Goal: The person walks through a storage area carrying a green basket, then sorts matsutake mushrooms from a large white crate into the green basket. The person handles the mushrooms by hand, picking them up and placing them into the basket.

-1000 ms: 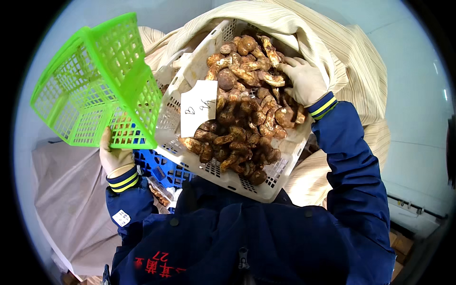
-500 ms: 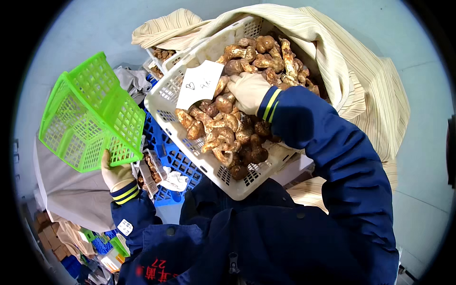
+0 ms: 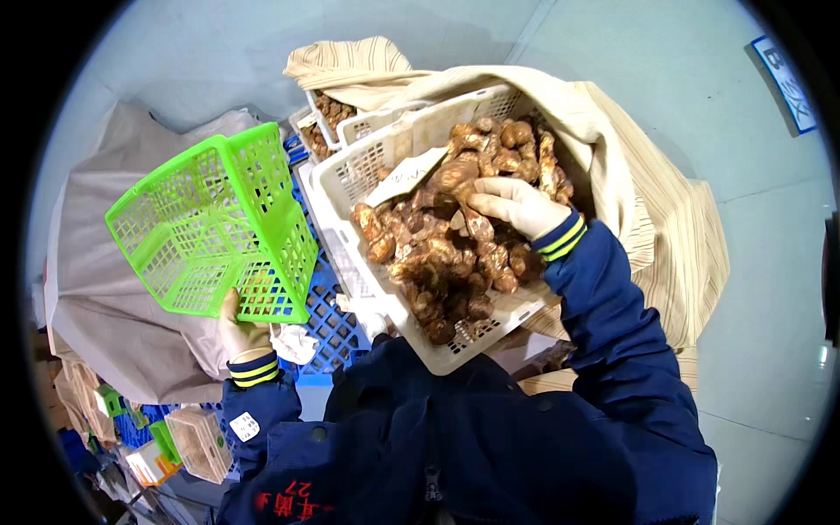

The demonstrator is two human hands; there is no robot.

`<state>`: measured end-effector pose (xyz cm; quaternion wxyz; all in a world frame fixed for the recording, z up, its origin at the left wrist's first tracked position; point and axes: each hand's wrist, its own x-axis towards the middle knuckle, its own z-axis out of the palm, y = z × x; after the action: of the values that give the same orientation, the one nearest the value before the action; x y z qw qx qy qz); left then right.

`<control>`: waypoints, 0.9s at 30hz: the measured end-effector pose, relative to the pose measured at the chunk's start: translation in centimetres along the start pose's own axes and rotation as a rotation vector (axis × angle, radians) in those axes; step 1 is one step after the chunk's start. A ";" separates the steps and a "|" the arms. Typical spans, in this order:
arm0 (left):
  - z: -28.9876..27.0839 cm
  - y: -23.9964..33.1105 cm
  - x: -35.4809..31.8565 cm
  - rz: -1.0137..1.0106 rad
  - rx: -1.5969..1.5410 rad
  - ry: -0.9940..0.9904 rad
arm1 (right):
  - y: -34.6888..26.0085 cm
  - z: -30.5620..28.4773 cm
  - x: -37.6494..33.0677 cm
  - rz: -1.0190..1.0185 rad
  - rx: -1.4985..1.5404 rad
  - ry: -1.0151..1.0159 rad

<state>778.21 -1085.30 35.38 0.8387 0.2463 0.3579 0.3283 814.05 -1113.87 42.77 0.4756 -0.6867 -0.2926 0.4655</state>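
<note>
My left hand, in a pale glove, grips the lower edge of a bright green plastic basket, which is tilted and has nothing in it. My gloved right hand is over a white crate heaped with brown mushrooms. Its fingers are closed on a thick-stemmed mushroom, raised slightly above the others. A white paper card lies slanted on the heap near the crate's left wall. My fingertips are partly hidden behind the mushroom.
Striped cream cloth drapes over the crate's far and right sides. Smaller containers of mushrooms stand behind it. Blue plastic pallets lie below, with grey cloth to the left. A clear bin sits at lower left.
The green basket has swung round in my left hand. My right hand has come back from beside the card and now lifts a mushroom. The card has tilted. My view has shifted too.
</note>
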 end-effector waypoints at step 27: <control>9.6 0.9 -2.4 0.277 0.324 -0.117 | -6.5 2.4 -7.0 -0.215 0.671 -0.069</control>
<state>783.90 -1088.10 42.98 0.7544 0.4435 0.3193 0.3636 809.30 -1116.45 51.06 0.7109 -0.4413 -0.2096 0.5059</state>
